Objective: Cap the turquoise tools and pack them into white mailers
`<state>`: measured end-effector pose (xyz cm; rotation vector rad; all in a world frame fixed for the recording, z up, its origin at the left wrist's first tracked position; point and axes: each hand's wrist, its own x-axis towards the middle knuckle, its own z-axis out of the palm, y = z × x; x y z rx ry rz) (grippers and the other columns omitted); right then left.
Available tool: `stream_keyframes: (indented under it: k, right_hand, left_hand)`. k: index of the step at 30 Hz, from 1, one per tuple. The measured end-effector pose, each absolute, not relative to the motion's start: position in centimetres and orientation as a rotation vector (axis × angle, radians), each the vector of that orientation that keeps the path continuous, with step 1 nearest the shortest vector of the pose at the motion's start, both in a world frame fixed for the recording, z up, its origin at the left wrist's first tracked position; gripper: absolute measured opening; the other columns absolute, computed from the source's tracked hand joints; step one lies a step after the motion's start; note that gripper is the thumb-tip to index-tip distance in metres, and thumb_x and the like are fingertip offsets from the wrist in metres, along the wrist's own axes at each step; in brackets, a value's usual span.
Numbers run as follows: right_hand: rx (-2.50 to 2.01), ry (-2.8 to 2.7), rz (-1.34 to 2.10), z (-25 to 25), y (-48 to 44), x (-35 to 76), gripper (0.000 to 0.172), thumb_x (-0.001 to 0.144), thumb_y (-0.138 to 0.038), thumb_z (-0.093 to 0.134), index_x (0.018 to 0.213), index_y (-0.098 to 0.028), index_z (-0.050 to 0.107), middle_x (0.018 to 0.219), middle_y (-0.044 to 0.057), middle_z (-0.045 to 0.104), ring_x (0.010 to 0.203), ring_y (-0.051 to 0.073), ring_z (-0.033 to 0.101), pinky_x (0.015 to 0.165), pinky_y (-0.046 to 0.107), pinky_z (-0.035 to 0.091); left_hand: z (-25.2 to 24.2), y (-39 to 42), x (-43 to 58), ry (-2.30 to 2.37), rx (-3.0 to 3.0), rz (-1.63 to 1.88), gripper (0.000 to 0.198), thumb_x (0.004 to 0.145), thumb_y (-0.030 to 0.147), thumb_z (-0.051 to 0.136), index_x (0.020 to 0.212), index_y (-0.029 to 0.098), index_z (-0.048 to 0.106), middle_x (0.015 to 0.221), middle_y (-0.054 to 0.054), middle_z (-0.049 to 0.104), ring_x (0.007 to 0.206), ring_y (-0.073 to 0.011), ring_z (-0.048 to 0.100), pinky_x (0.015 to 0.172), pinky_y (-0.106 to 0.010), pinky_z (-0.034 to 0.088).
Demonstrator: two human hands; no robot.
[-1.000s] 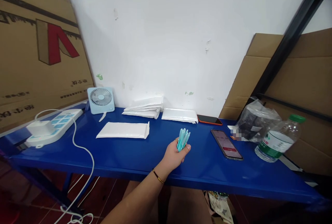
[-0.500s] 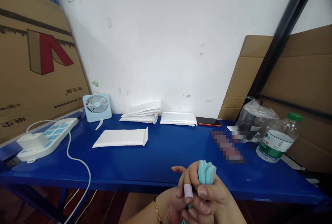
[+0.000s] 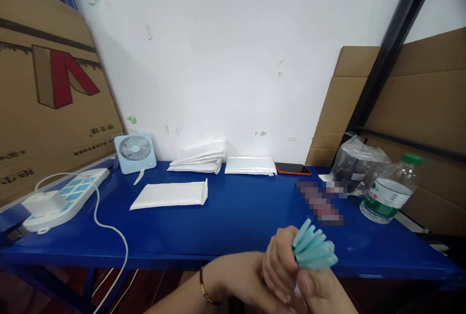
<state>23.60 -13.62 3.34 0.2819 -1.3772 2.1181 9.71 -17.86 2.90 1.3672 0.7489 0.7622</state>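
Observation:
A bundle of pale teal, soft-looking strips [image 3: 315, 248] fans out above my closed fist at the lower right of the head view. My right hand [image 3: 309, 285] grips it, fingers wrapped round and thumb on the near side. My left hand [image 3: 251, 277], with a dark and gold bracelet at its wrist, presses against the right one from the left. Its fingers bend beneath that fist, and what they hold is hidden. The lower part of the bundle is also out of sight. Both hands are over the table's front edge.
On the blue table [image 3: 236, 222] lie a flat white packet [image 3: 169, 195], stacked white packets [image 3: 200, 156], another pile [image 3: 250, 165] and a phone [image 3: 293, 169]. A fan [image 3: 135, 153] and power strip [image 3: 76, 197] are left; a water bottle [image 3: 391, 192] and clear bag [image 3: 358, 166] right.
The bundle has moved right and tilted that way, and its strips have spread from a tight cluster into a fan. My left wrist has turned, and both hands have shifted their grip.

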Motion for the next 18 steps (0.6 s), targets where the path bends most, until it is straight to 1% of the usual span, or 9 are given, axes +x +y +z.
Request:
stream_keyframes:
  k: [2, 4, 5, 7, 9, 12, 14, 16, 18]
  right_hand:
    - [0.186, -1.117, 2.068, 3.8, -13.7, 23.6, 0.035, 0.072, -0.035, 0.067, 0.057, -0.02, 0.039, 0.041, -0.01, 0.032, 0.031, 0.003, 0.025, 0.037, 0.017, 0.033]
    - [0.139, -0.929, 2.04, 4.3, -13.2, 24.0, 0.03, 0.079, -0.033, 0.06, 0.061, -0.02, 0.04, 0.042, -0.01, 0.029, 0.031, 0.003, 0.019, 0.035, 0.017, 0.029]
    - [0.127, -0.846, 2.037, 4.5, -12.8, 24.2, 0.03, 0.082, -0.032, 0.056, 0.062, -0.02, 0.039, 0.043, -0.01, 0.03, 0.032, 0.004, 0.019, 0.036, 0.017, 0.029]
    - [0.119, -0.677, 2.057, 4.8, -11.9, 24.5, 0.031, 0.086, -0.032, 0.051, 0.061, -0.019, 0.037, 0.045, -0.009, 0.03, 0.033, 0.004, 0.02, 0.037, 0.018, 0.03]
    - [0.135, -0.505, 2.094, 4.7, -11.0, 24.5, 0.032, 0.088, -0.03, 0.048, 0.061, -0.019, 0.037, 0.045, -0.009, 0.031, 0.033, 0.004, 0.025, 0.037, 0.018, 0.031]
    - [0.115, -0.289, 2.126, 4.1, -9.9, 23.9, 0.031, 0.087, -0.028, 0.051, 0.06, -0.019, 0.038, 0.045, -0.01, 0.036, 0.037, 0.004, 0.037, 0.045, 0.019, 0.04]
    - [0.022, -0.189, 2.123, 3.6, -9.3, 23.4, 0.03, 0.084, -0.026, 0.056, 0.06, -0.019, 0.04, 0.047, -0.01, 0.043, 0.044, 0.005, 0.047, 0.061, 0.025, 0.048]
    - [-0.105, -0.15, 2.09, 3.3, -8.8, 22.9, 0.027, 0.08, -0.025, 0.06, 0.06, -0.019, 0.042, 0.05, -0.01, 0.049, 0.053, 0.007, 0.056, 0.074, 0.032, 0.049]
    - [-0.213, -0.16, 2.035, 3.1, -8.3, 22.2, 0.026, 0.077, -0.026, 0.063, 0.06, -0.019, 0.044, 0.051, -0.009, 0.051, 0.063, 0.01, 0.061, 0.076, 0.034, 0.048]
  left_hand:
    - [4.2, -17.3, 6.1, 0.869, 1.653, 0.696, 0.057, 0.045, 0.032, 0.082, 0.098, 0.019, 0.066, 0.089, -0.002, 0.067, 0.081, -0.0194, 0.06, 0.079, -0.03, 0.049]
    - [5.0, -16.0, 1.2, 1.3, 1.98, 0.776, 0.093, 0.046, 0.034, 0.081, 0.13, 0.025, 0.043, 0.125, -0.006, 0.052, 0.112, -0.0254, 0.049, 0.099, -0.037, 0.037]
    - [5.2, -15.1, -1.5, 1.561, 2.073, 0.759, 0.101, 0.047, 0.034, 0.079, 0.136, 0.025, 0.033, 0.138, -0.008, 0.039, 0.125, -0.0283, 0.036, 0.105, -0.041, 0.028]
    - [5.0, -13.2, -6.8, 2.048, 2.097, 0.469, 0.114, 0.04, 0.026, 0.078, 0.14, 0.02, 0.024, 0.147, -0.013, 0.022, 0.135, -0.0366, 0.009, 0.107, -0.052, 0.016]
    - [4.5, -11.2, -11.0, 2.334, 1.864, 0.032, 0.118, 0.035, 0.018, 0.074, 0.141, 0.02, 0.023, 0.148, -0.016, 0.018, 0.133, -0.0444, -0.001, 0.1, -0.065, 0.012]
    - [4.0, -9.3, -14.0, 2.277, 1.806, -0.28, 0.111, 0.038, 0.018, 0.069, 0.14, 0.022, 0.024, 0.143, -0.018, 0.028, 0.131, -0.044, 0.015, 0.096, -0.066, 0.018]
    - [4.2, -8.8, -14.0, 2.257, 1.919, -0.354, 0.097, 0.039, 0.019, 0.068, 0.132, 0.023, 0.038, 0.134, -0.019, 0.041, 0.125, -0.0424, 0.03, 0.093, -0.064, 0.025]
    - [4.6, -8.7, -12.7, 2.22, 2.082, -0.355, 0.077, 0.04, 0.02, 0.067, 0.116, 0.021, 0.052, 0.12, -0.018, 0.051, 0.115, -0.0395, 0.042, 0.089, -0.057, 0.034]
    - [5.1, -8.8, -10.6, 2.126, 2.268, -0.261, 0.061, 0.044, 0.023, 0.065, 0.104, 0.019, 0.055, 0.11, -0.015, 0.056, 0.105, -0.0343, 0.051, 0.086, -0.047, 0.04]
